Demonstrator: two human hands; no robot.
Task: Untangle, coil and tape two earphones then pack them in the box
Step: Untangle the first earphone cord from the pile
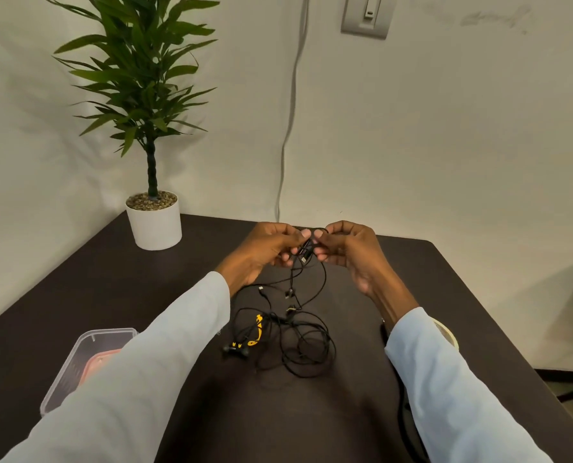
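Note:
A tangle of black earphone cables (298, 342) with yellow parts lies on the dark table (311, 412), its earbuds at the left. Strands rise from the pile to my hands. My left hand (265, 252) and my right hand (348, 252) are held together above the table's far middle, both pinching the same bunch of cable and a small inline piece between their fingertips. A clear plastic box (78, 365) with something pinkish inside sits at the near left, partly hidden by my left sleeve. A tape roll (447, 332) peeks out behind my right sleeve.
A potted plant (154, 215) in a white pot stands at the table's far left corner. A grey cable (288, 128) runs down the wall behind. A dark object lies under my right forearm near the table's right edge.

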